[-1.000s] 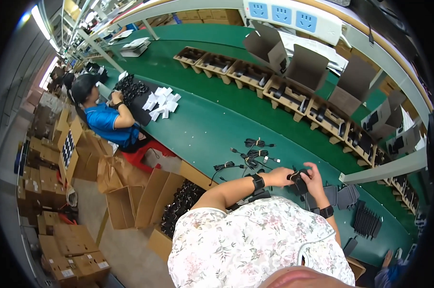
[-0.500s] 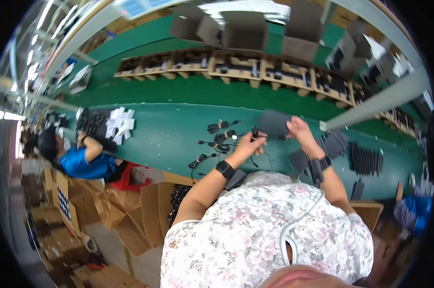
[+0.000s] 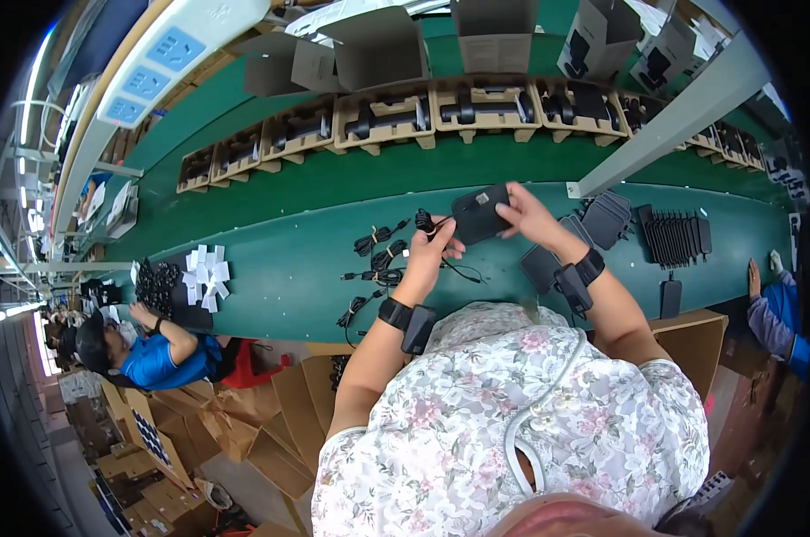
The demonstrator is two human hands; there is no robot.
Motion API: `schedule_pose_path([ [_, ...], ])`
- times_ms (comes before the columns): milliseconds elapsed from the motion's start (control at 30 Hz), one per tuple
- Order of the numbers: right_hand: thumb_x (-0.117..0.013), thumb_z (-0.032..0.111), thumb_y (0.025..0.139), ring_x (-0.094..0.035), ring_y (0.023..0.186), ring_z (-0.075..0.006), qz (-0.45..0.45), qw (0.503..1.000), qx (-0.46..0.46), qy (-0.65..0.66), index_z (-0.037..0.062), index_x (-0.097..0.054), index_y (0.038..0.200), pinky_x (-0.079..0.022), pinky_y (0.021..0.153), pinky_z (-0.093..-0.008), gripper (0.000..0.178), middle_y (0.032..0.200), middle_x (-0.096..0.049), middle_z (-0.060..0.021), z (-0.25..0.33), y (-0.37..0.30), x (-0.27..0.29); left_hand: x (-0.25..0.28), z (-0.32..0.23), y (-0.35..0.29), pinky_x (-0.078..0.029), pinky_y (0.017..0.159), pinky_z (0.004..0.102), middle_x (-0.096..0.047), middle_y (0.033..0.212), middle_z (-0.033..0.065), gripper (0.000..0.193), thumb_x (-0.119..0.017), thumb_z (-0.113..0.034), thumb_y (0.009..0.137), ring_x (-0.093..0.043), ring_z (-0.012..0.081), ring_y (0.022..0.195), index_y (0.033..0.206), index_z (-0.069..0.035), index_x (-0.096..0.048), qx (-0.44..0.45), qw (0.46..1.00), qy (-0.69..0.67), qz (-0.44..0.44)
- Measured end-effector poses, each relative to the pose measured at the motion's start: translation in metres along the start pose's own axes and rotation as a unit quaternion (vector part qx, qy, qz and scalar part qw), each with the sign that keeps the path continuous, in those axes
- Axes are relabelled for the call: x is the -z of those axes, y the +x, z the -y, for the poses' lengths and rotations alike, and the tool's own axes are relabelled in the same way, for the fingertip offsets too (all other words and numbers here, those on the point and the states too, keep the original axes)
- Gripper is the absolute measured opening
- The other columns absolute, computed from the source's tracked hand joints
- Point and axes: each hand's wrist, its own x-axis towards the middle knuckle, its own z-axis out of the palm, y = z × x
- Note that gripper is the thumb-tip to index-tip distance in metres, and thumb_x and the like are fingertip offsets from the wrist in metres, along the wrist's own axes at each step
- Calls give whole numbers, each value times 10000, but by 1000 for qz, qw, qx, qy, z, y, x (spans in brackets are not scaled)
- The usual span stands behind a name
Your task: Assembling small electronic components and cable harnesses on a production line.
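My left hand [image 3: 430, 255] is closed on a small bundled black cable [image 3: 426, 220], pinched between thumb and fingers. A thin loose end trails onto the green bench just below it. In my right hand [image 3: 530, 217] is a flat dark grey panel [image 3: 478, 217], gripped at its right edge and tilted above the bench. A small light patch shows near the panel's top. The left fingertips come close to the panel's left edge; whether the cable is joined to it I cannot tell. Several coiled black cables [image 3: 374, 240] lie left of my left hand.
More flat dark panels [image 3: 606, 219] lie to the right, beside a row of dark finned pieces [image 3: 678, 237]. Cardboard trays [image 3: 383, 125] with black parts line the far conveyor. A slanted metal post [image 3: 665, 116] rises at right. A co-worker in blue [image 3: 168, 356] sits at left.
The whole view has shifted and sharpened. My right hand has turned the panel so its light patch shows. The left hand still grips the cable.
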Motion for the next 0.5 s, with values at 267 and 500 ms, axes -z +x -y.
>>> schedule_pose_path([
  [267,-471,91,881,-606,734,-260,-235,956,75,-162,85,-445,1213,-494,518,-352,334,941,-590,-178,40,63,59,27,40,-12,-324,433,203,-465,648,2,282,-639,-143,818,-441,63,508,944,-55,-403,-13,979,180,-98],
  [500,-436,115,854,-522,1007,-341,-309,803,185,-475,168,-507,1197,-445,804,-411,353,1099,-559,-167,82,162,134,42,51,-38,-395,505,227,-524,708,8,174,-627,-52,799,-481,84,557,948,-47,-536,35,973,196,-114],
])
